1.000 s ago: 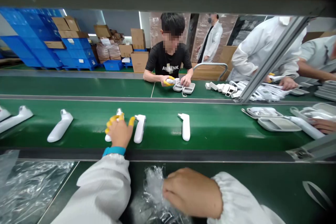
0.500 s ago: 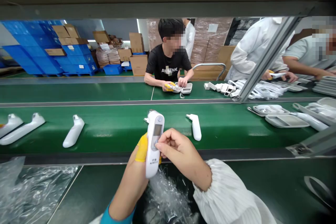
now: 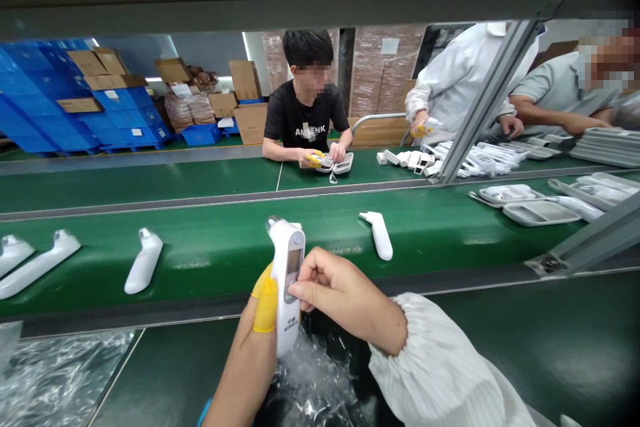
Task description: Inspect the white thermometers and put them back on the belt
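Observation:
A white ear thermometer (image 3: 286, 310) stands upright over the conveyor's near edge, its small screen and buttons facing me. My left hand (image 3: 264, 300), with yellow finger covers, is wrapped around it from the left and behind. The fingers of my right hand (image 3: 330, 283) are curled in a pinch, thumb tip against the thermometer's button panel below the screen. Whether anything thin sits in that pinch is hidden. Beyond my hands another white thermometer (image 3: 379, 237) lies on the green conveyor belt (image 3: 215, 247). To the left lies one more thermometer (image 3: 144, 261).
Crumpled clear plastic bags (image 3: 320, 373) lie below my hands, and a plastic sheet (image 3: 60, 373) at left. Open grey cases (image 3: 543, 211) sit on the belt at right. A metal post (image 3: 480, 80) slants upward there. Across the line, a co-worker in black (image 3: 305, 117) handles a case.
My view has shifted and tilted slightly. The held thermometer has turned a little, while my right thumb stays on its panel. A co-worker in white has moved a hand leftward.

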Demonstrator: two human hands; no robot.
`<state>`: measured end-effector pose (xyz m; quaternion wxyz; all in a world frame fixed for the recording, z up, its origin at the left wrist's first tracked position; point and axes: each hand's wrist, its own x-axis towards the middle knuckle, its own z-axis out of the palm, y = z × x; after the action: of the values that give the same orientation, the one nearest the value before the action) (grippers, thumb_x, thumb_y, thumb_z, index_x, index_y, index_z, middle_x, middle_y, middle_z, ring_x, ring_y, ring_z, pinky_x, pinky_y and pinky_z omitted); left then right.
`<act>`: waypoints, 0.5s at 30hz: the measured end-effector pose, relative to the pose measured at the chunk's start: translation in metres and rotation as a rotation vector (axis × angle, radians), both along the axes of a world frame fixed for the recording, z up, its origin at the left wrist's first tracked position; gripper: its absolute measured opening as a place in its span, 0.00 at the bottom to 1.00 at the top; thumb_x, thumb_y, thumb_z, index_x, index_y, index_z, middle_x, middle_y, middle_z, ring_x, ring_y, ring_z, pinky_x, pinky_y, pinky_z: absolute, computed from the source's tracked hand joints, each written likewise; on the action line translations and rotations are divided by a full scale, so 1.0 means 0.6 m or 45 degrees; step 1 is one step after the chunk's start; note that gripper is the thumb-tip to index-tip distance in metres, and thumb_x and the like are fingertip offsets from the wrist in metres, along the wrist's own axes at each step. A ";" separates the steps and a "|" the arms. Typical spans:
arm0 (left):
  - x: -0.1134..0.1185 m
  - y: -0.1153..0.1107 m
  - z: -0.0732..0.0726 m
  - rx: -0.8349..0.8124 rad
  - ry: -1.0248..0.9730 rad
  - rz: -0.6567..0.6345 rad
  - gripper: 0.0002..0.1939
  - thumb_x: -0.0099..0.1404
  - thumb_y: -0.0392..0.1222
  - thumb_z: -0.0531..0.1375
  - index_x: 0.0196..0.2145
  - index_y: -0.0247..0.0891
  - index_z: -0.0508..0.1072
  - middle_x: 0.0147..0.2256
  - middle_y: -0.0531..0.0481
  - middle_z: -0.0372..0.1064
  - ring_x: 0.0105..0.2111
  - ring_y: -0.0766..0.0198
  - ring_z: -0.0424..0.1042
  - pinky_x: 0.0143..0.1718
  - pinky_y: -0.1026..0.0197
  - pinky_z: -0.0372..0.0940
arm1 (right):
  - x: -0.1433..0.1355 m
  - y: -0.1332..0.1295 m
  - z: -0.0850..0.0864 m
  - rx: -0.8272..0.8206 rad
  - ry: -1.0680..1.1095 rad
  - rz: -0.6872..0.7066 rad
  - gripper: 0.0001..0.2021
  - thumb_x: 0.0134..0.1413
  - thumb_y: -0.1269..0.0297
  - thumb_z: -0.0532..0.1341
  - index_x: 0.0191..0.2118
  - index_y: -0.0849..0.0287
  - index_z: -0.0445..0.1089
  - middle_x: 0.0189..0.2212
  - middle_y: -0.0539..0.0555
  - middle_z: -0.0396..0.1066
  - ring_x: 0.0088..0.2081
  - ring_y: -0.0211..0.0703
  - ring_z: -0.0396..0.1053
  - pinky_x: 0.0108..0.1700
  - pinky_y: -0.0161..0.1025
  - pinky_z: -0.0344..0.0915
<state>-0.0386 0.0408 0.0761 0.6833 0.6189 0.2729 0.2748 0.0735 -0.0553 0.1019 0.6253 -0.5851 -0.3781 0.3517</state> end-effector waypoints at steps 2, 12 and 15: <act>0.001 0.001 -0.002 -0.006 -0.009 -0.008 0.28 0.61 0.56 0.60 0.56 0.43 0.69 0.49 0.45 0.73 0.51 0.50 0.69 0.53 0.53 0.61 | -0.003 0.001 0.001 0.008 0.011 0.001 0.08 0.53 0.65 0.63 0.30 0.57 0.62 0.24 0.45 0.67 0.29 0.35 0.67 0.33 0.34 0.64; -0.001 0.011 -0.013 0.012 0.020 0.005 0.29 0.63 0.58 0.57 0.58 0.42 0.68 0.50 0.44 0.71 0.53 0.49 0.67 0.54 0.51 0.61 | 0.002 0.003 -0.005 -0.018 0.038 0.019 0.06 0.56 0.64 0.60 0.32 0.57 0.61 0.26 0.47 0.68 0.31 0.37 0.71 0.35 0.36 0.67; 0.001 0.007 -0.001 0.112 0.052 0.094 0.28 0.64 0.58 0.56 0.57 0.43 0.68 0.53 0.44 0.70 0.57 0.49 0.63 0.58 0.50 0.57 | -0.008 0.000 0.001 -0.029 -0.241 -0.042 0.02 0.58 0.67 0.56 0.34 0.57 0.62 0.30 0.48 0.69 0.33 0.37 0.70 0.37 0.36 0.66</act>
<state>-0.0383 0.0447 0.0757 0.6392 0.6432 0.2972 0.2989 0.0690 -0.0552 0.1022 0.5857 -0.6291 -0.4217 0.2887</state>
